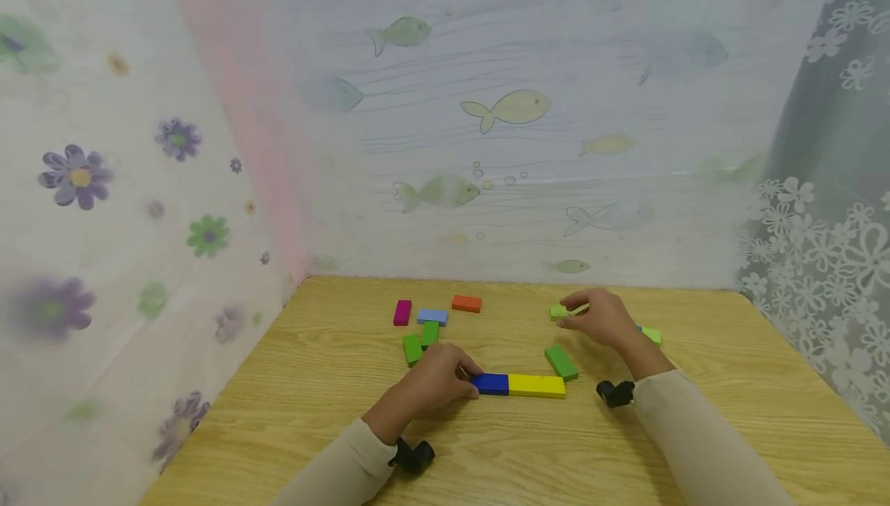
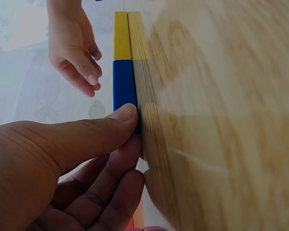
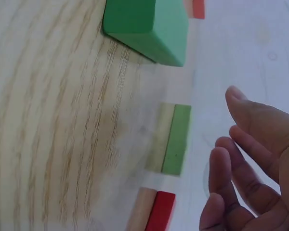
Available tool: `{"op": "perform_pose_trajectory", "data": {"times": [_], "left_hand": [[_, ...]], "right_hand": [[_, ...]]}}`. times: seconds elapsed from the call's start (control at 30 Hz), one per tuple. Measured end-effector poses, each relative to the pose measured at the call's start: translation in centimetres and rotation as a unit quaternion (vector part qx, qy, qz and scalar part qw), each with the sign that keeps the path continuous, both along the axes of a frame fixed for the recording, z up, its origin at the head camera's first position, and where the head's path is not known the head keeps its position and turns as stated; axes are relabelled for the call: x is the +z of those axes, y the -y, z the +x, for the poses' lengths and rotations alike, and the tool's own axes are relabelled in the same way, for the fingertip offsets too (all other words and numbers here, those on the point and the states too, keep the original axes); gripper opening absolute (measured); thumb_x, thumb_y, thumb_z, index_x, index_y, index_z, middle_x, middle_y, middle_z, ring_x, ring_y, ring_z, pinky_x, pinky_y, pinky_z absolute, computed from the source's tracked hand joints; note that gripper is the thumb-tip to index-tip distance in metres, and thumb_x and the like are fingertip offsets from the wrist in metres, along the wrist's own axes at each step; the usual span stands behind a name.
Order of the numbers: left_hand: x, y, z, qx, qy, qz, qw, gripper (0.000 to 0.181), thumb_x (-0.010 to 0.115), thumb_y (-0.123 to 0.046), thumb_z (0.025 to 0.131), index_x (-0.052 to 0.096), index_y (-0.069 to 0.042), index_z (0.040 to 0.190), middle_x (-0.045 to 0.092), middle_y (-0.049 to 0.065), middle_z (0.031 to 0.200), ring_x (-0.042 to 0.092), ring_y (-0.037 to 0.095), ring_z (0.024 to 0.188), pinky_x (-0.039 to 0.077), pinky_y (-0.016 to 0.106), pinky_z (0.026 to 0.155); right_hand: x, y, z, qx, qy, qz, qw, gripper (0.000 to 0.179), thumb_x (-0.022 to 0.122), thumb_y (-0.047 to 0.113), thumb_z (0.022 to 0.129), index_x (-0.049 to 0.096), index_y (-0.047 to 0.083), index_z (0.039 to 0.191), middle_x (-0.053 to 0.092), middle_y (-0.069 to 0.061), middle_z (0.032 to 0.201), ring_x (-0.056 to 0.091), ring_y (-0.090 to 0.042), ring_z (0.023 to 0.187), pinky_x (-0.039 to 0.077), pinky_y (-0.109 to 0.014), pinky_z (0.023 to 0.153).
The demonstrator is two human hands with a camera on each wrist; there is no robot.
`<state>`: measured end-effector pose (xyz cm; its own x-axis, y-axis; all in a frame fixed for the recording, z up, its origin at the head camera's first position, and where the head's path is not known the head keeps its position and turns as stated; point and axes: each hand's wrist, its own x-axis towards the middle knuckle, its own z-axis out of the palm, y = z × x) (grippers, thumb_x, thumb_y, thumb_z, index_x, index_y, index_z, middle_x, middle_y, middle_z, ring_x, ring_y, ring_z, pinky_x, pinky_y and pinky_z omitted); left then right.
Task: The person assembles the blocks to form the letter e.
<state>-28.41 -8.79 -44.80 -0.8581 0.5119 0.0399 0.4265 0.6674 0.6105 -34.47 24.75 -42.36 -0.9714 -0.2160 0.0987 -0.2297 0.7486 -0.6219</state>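
My left hand (image 1: 433,379) pinches the left end of a blue block (image 1: 494,384) between thumb and fingers. End to end with that block, a yellow block (image 1: 537,386) lies to its right on the table. Farther back, my right hand (image 1: 599,320) hovers with thumb and fingers apart, next to a light green block (image 1: 558,312). In the right wrist view nothing sits between its fingers (image 3: 220,166), and the light green block (image 3: 177,139) lies flat beside them. A green block (image 1: 561,362) rests at an angle just behind the yellow one.
Two green blocks (image 1: 430,334), a light blue block (image 1: 433,317), a magenta block (image 1: 402,313) and an orange block (image 1: 467,303) lie at the back left. Another light green block (image 1: 651,335) is partly hidden behind the right wrist. Patterned sheets (image 1: 514,236) hang around the wooden table (image 1: 313,351).
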Motion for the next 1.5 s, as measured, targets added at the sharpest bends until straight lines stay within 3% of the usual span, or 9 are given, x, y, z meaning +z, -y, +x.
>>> {"op": "perform_pose_trajectory", "data": {"times": [0.27, 0.47, 0.6, 0.9, 1.03, 1.27, 1.5], "left_hand": [[0.1, -0.1, 0.1, -0.001, -0.005, -0.001, 1.0, 0.026, 0.087, -0.014, 0.084, 0.083, -0.015, 0.109, 0.078, -0.004, 0.103, 0.068, 0.002, 0.084, 0.056, 0.021, 0.073], [0.1, -0.2, 0.1, 0.0, 0.001, 0.004, 1.0, 0.026, 0.087, -0.014, 0.084, 0.083, -0.014, 0.109, 0.078, -0.004, 0.103, 0.067, 0.001, 0.083, 0.055, 0.02, 0.072], [0.0, -0.1, -0.1, -0.002, -0.001, 0.004, 1.0, 0.026, 0.087, -0.014, 0.084, 0.083, -0.013, 0.109, 0.078, -0.004, 0.102, 0.067, 0.0, 0.082, 0.055, 0.019, 0.071], [-0.1, 0.0, -0.1, 0.001, -0.001, 0.001, 1.0, 0.027, 0.087, -0.014, 0.084, 0.083, -0.014, 0.11, 0.079, -0.004, 0.102, 0.067, 0.0, 0.083, 0.055, 0.019, 0.071], [0.0, 0.0, -0.1, 0.003, -0.001, 0.0, 1.0, 0.026, 0.087, -0.015, 0.084, 0.083, -0.014, 0.109, 0.078, -0.004, 0.102, 0.066, 0.0, 0.082, 0.054, 0.019, 0.07], [0.0, 0.0, -0.2, 0.001, -0.004, -0.003, 1.0, 0.027, 0.087, -0.015, 0.084, 0.083, -0.015, 0.11, 0.078, -0.005, 0.103, 0.067, 0.0, 0.082, 0.055, 0.019, 0.071], [-0.2, 0.0, -0.2, 0.004, -0.006, -0.007, 0.9999, 0.027, 0.088, -0.017, 0.083, 0.083, -0.016, 0.11, 0.078, -0.005, 0.103, 0.069, 0.001, 0.084, 0.055, 0.02, 0.072]], "right_hand": [[-0.8, -1.1, -1.4, -0.058, 0.016, 0.009, 0.9982, 0.053, 0.073, 0.026, 0.097, 0.06, 0.003, 0.144, 0.053, -0.027, 0.149, 0.049, -0.05, 0.135, 0.052, -0.059, 0.1], [-1.3, -2.1, -1.9, -0.071, 0.081, -0.011, 0.9941, 0.056, 0.07, 0.028, 0.1, 0.054, 0.009, 0.151, 0.041, -0.022, 0.16, 0.029, -0.05, 0.149, 0.036, -0.067, 0.113], [-1.5, -2.4, -1.9, -0.082, 0.099, -0.004, 0.9917, 0.052, 0.071, 0.025, 0.099, 0.059, 0.011, 0.147, 0.049, -0.019, 0.156, 0.035, -0.049, 0.146, 0.035, -0.068, 0.113], [-2.1, -2.4, -2.3, -0.081, 0.066, 0.007, 0.9945, 0.041, 0.072, 0.018, 0.097, 0.068, 0.009, 0.137, 0.062, -0.019, 0.144, 0.046, -0.049, 0.138, 0.013, -0.078, 0.11], [-2.1, -2.4, -2.2, -0.08, 0.055, 0.012, 0.9952, 0.039, 0.073, 0.017, 0.097, 0.07, 0.009, 0.135, 0.064, -0.018, 0.14, 0.05, -0.048, 0.134, 0.018, -0.076, 0.11], [-1.8, -2.1, -1.7, -0.086, 0.056, 0.005, 0.9948, 0.039, 0.072, 0.019, 0.098, 0.069, 0.008, 0.135, 0.064, -0.019, 0.138, 0.056, -0.042, 0.126, 0.043, -0.062, 0.105], [-1.8, -1.8, -1.7, -0.078, 0.05, -0.012, 0.9957, 0.037, 0.071, 0.018, 0.098, 0.07, 0.007, 0.133, 0.062, -0.022, 0.139, 0.054, -0.043, 0.128, 0.047, -0.059, 0.105]]}}
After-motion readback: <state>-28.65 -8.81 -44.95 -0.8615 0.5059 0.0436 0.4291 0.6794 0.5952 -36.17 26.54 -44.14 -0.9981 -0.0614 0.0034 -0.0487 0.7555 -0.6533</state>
